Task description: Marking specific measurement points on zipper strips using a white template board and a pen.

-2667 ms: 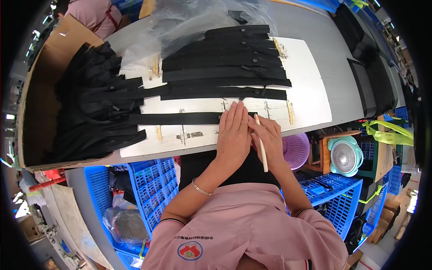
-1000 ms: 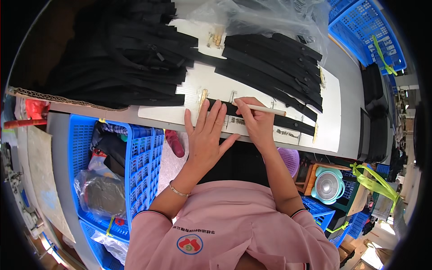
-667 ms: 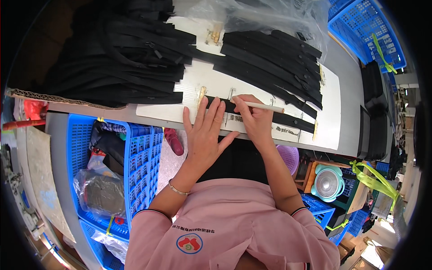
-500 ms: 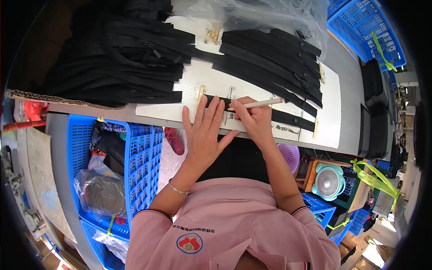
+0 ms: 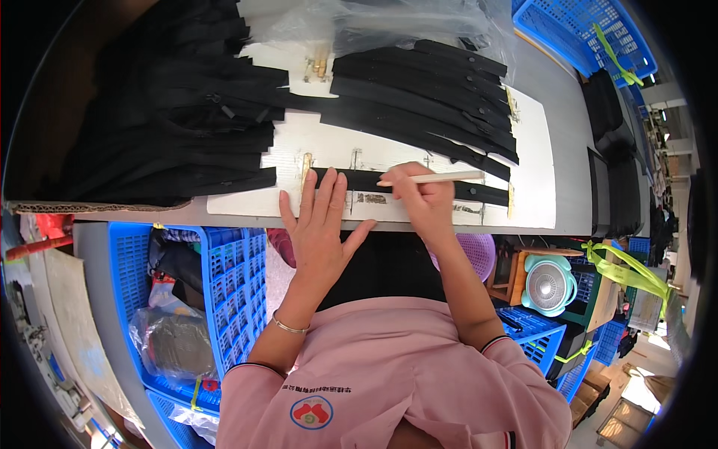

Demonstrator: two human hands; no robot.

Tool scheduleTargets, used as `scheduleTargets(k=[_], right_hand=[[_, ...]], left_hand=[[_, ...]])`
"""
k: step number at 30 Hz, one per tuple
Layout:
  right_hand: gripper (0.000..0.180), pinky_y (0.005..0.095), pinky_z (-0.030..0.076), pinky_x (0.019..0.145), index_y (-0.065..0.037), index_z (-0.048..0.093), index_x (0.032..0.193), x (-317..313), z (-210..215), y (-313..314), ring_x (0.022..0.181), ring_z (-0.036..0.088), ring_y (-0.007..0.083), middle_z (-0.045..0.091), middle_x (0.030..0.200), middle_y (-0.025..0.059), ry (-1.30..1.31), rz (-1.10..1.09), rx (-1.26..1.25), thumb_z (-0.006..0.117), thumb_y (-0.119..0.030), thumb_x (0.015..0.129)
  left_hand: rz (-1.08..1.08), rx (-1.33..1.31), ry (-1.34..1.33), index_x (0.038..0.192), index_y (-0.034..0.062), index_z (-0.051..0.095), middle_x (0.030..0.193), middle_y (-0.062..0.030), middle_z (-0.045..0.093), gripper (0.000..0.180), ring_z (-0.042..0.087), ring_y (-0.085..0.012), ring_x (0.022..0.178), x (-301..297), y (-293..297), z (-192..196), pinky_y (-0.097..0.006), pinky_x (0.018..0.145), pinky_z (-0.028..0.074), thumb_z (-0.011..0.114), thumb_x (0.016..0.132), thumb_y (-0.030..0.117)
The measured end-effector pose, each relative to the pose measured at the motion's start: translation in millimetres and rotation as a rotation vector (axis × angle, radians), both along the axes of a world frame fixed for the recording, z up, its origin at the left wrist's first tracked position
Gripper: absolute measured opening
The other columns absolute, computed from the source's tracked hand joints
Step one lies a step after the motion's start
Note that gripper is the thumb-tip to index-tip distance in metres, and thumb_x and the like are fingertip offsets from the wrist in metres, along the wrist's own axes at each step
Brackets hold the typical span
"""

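At frame centre, the left hand (image 5: 320, 224) presses a black strip (image 5: 404, 184) flat (fingers spread); the right hand (image 5: 422, 198) grips a pale stick (image 5: 432, 178).

The black strip (image 5: 404, 183) is matt woven cloth — the stacked strips (image 5: 419, 97) look the same. The white board (image 5: 535, 172) is flat, matt, scuffed card, the stick (image 5: 430, 178) pale smooth wood, the bag (image 5: 389, 22) clear glossy plastic, the crates (image 5: 217, 277) — moulded blue plastic

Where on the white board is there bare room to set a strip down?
Bare white board shows right of the fanned strips, and between the left hand and the black pile. The middle is crowded.
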State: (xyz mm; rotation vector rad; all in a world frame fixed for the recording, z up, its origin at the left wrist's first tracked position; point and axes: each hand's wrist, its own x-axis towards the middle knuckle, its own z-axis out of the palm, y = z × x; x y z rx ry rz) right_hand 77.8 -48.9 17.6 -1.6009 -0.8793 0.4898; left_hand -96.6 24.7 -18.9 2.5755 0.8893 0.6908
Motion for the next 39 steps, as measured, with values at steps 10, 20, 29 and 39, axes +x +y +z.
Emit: scheduleTargets(k=[10,20,29,39], right_hand=[[0.019,0.0243,0.041,0.056,-0.002,0.068,0.089,54.0,-11.5,-46.8,0.061,0.052,0.0044,0.06,0.065,0.0,-0.234,-0.179,-0.098,0.065,-0.016,0.101],[0.017,0.0246,0.043,0.057,0.001,0.07,0.09,54.1,-13.0,-45.4,0.061,0.055,0.0076,0.063,0.069,0.0029,-0.297,-0.127,-0.158,0.066,-0.012,0.1],[0.015,0.0257,0.045,0.058,0.001,0.07,0.091,54.9,-18.0,-45.7,0.061,0.056,0.009,0.065,0.071,0.0051,-0.4,-0.123,-0.132,0.068,-0.011,0.099],[0.02,0.0293,0.044,0.054,0.001,0.071,0.087,55.9,-13.2,-53.5,0.057,0.059,0.0154,0.065,0.066,0.0064,-0.256,-0.087,-0.094,0.068,-0.015,0.098]], left_hand=[[-0.016,0.009,0.036,0.149,0.0037,0.053,0.157,-0.0098,0.049,0.078,0.034,-0.0322,0.153,2.4,0.3,5.5,-0.061,0.123,0.007,0.078,0.088,0.046],[-0.028,-0.018,0.089,0.15,0.0033,0.051,0.158,-0.0112,0.047,0.078,0.031,-0.0321,0.155,2.7,-0.5,11.9,-0.061,0.124,0.005,0.077,0.09,0.045],[-0.246,-0.16,-0.285,0.134,0.0025,0.064,0.138,-0.0136,0.061,0.048,0.054,-0.0328,0.13,71.1,-26.0,19.5,-0.052,0.116,0.032,0.077,0.09,0.02],[-0.15,-0.123,-0.331,0.099,0.0066,0.076,0.108,-0.003,0.069,0.014,0.061,-0.0234,0.104,96.3,-27.4,9.5,-0.039,0.097,0.04,0.077,0.085,0.008]])
